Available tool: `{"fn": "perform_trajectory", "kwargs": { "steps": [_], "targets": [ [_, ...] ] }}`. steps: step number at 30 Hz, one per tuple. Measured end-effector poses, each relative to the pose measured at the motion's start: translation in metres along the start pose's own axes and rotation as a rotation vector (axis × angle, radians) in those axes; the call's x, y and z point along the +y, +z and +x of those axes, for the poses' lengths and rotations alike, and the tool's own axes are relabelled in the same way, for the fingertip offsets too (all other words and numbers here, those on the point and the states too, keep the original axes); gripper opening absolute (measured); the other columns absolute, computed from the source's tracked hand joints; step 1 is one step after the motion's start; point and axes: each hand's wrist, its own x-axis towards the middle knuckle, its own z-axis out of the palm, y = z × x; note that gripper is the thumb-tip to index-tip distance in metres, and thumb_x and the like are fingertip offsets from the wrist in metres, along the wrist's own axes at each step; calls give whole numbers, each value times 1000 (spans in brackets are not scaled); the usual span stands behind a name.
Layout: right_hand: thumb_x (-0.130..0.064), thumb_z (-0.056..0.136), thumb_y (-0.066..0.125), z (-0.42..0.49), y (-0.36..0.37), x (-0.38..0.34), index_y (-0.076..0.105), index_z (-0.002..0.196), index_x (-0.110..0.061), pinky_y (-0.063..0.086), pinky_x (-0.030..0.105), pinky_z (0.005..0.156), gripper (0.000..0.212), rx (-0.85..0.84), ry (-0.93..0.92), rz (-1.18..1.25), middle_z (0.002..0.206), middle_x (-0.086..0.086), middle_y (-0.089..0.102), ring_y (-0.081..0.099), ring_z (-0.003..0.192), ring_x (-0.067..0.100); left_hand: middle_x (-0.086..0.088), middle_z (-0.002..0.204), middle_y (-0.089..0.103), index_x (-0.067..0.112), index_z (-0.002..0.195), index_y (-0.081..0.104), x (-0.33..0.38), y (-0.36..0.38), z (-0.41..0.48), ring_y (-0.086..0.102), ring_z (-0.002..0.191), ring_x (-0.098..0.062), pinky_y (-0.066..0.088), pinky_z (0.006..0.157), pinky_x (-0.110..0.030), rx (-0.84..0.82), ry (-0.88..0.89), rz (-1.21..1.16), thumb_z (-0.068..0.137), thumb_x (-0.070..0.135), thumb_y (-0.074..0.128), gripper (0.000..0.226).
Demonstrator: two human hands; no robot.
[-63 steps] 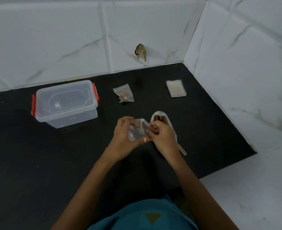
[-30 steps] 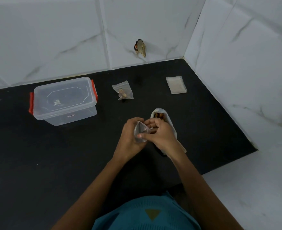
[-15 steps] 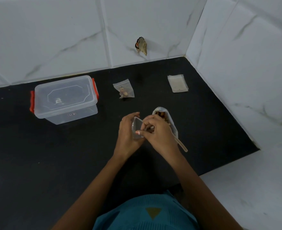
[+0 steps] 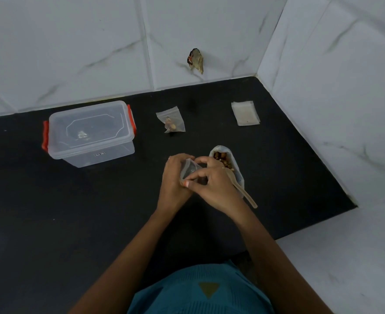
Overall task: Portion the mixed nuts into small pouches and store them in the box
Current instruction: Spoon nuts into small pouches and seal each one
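You are now spreading mouth of small clear plastic pouch (image 4: 188,170), flat before; left grip (image 4: 173,180), right grip (image 4: 214,184) both pinching its rim; nearly ready for filling.

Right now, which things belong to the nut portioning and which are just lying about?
In the job: held pouch, pinched by left hand and right hand; nut bag; spoon; filled pouch; spare pouches; box.
Lying about: wall scrap.
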Motion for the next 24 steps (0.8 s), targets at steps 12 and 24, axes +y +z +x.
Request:
{"fn": "perform_trajectory", "kwargs": {
  "steps": [12,24],
  "targets": [
    [-2,85,59,8,-4,0,65,100,-8,45,6,69,17,314,-5,32,97,1,64,55,80,1,10,120,40,37,118,36,5,0,-1,49,111,-9,46,91,-21,-84,-44,-224,59,43,72,69],
    [-1,91,48,6,-6,3,64,114,-16,34,11,95,32,174,-73,-165,133,-5,39,36,122,3,14,119,46,33,119,38,5,4,-2,50,112,-2,46,95,-27,-137,-68,-196,70,20,73,61]
  ]
}}
